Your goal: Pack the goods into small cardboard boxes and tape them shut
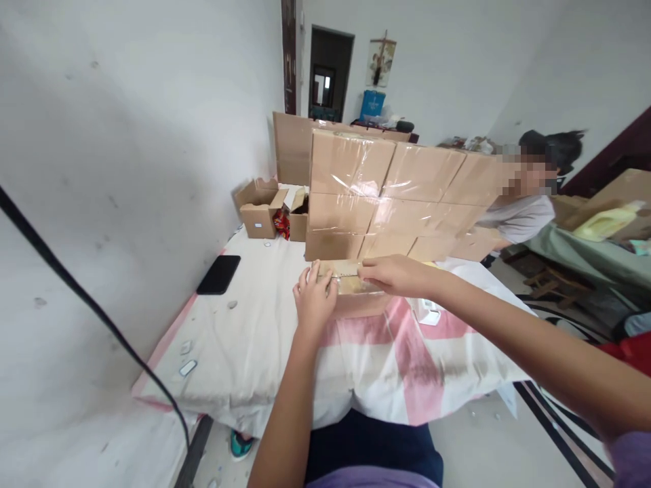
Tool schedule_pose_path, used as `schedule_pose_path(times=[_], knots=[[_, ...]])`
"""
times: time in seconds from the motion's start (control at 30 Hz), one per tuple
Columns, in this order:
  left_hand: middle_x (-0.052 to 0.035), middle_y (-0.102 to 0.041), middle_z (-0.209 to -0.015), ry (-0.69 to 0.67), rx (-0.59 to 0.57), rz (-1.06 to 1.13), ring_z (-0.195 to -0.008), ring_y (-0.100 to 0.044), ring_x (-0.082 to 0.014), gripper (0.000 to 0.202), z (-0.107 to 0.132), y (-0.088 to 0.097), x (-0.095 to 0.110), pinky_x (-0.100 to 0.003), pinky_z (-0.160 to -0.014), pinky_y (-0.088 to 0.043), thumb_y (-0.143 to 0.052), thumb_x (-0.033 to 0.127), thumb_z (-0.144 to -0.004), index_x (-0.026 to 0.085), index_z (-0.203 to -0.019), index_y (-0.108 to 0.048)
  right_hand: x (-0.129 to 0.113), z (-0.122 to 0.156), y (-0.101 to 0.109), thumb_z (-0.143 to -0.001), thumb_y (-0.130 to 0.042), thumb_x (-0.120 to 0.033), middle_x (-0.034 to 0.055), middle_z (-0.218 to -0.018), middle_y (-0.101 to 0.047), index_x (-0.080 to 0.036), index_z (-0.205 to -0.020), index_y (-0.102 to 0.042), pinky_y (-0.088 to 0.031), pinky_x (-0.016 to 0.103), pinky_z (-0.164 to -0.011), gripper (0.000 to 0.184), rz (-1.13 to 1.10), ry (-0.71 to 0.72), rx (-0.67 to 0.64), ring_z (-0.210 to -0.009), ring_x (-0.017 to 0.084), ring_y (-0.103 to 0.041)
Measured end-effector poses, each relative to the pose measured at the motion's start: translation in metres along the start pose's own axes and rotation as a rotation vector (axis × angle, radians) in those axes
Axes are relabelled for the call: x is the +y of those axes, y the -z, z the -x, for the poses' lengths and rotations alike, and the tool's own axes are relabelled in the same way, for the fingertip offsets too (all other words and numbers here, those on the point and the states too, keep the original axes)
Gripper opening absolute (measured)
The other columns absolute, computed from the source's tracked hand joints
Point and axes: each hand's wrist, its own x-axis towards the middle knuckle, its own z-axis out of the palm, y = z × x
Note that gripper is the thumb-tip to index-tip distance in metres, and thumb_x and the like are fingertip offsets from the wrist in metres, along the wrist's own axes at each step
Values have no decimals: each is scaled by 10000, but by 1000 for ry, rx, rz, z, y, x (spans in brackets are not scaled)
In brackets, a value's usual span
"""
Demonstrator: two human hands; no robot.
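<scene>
A small cardboard box (pixel 360 306) sits on the cloth-covered table in front of me, its top closed and a shiny strip of clear tape with a jagged edge across it. My left hand (pixel 316 293) grips the box at its left end, fingertips and thumb bent over the top. From the right, my right hand (pixel 394 274) reaches over the box, its fingers curled together at the right part of the top. What those fingers pinch, if anything, is hidden. Right behind the box stands a wall of stacked, taped cardboard boxes (pixel 401 196).
A black phone-like slab (pixel 219 274) lies on the tablecloth (pixel 254 325) at left. Two opened cartons (pixel 260 220) stand behind it, with a red packet (pixel 281 224) between. A white object (pixel 427 312) is right of the box. Another person (pixel 523 217) is beyond the stack.
</scene>
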Motion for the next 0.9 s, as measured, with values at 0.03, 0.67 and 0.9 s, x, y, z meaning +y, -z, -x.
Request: schedule_pose_path(times=[0.03,0.67,0.9], knots=[[-27,-423,-1612,-5,-3,-16,-1441,-384,-353,358,0,-1,-1,-582,-1089,-374,-488,316,-989,314,-1275,-702,5,-11,-2,-1001,-513,-211,27,-855,-594,-210,-868,-616,-229,272,-586,168,26,31,-47,-625,143,-458],[4,-410,-1619,4,-20,-97,-1442,-392,-324,384,-2,-1,0,-542,-1091,-410,-497,297,-982,323,-1313,-689,35,-89,-26,-993,-518,-164,83,-959,-692,-170,-1033,-692,-261,285,-605,179,181,165,-340,-728,189,-583],[-2,-435,-1604,-8,0,-100,-1411,-429,-333,382,-3,-4,-2,-554,-1068,-420,-502,279,-972,323,-1299,-694,31,-88,-27,-1012,-493,-202,100,-986,-710,-181,-1135,-697,-262,292,-607,239,218,91,-332,-729,199,-605]])
